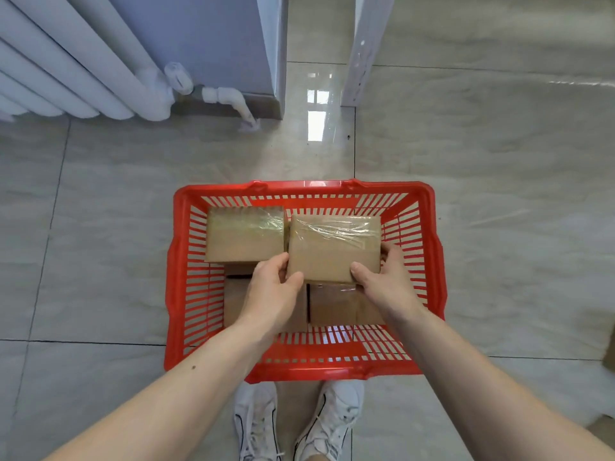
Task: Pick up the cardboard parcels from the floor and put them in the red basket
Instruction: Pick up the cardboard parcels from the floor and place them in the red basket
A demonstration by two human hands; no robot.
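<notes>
- Both hands, the left hand (271, 284) and the right hand (382, 277), gripped one parcel (332, 247) by its near corners, above the red basket (436, 261).
- It was best to lower it flat beside the other parcel (244, 234), on the boxes below.
- The basket stood on a shiny tiled floor (499, 194), near a white radiator (73, 71).

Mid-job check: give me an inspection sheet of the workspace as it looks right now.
Surface: glossy grey tile floor.
Job's things: red basket holds a taped parcel and lower parcels; another parcel is held over them.
Clutter: brown edge at far right, unclear.
Hands: left hand and right hand grip the held parcel's sides.
Cables: nothing seen.
Surroundings: white radiator, white shoes.
</notes>
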